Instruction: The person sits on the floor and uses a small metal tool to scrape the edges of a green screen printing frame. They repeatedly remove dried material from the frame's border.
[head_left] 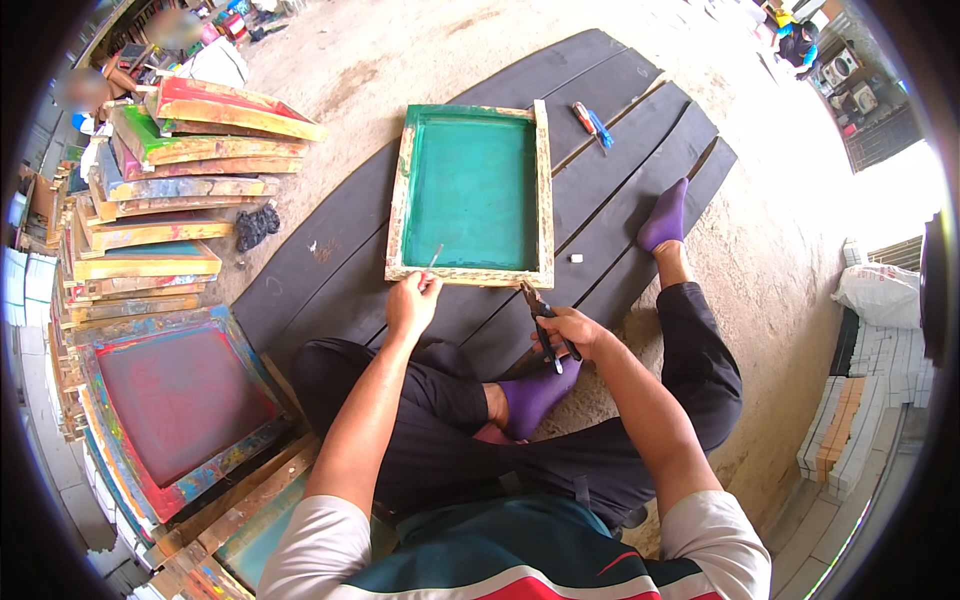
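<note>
A wooden screen-printing frame [545, 200] with green mesh [475, 190] lies flat on the dark slatted board in front of me. At its near left corner my left hand [410, 305] is closed in a pinch on a thin, short stick-like piece [437, 254], whose tip reaches over the mesh; its exact kind is unclear. My right hand [572, 332] is wrapped round black-handled pliers [535, 300]. Their jaws point at the near rail of the frame, close to its right corner. Whether they touch the wood I cannot tell.
A red and blue hand tool [593, 126] and a small white block [576, 258] lie on the slatted board [340, 220]. Stacked printing frames [190, 150] stand at the left, beside a crumpled black bag [258, 226]. My purple-socked foot [663, 215] rests at the board's right edge.
</note>
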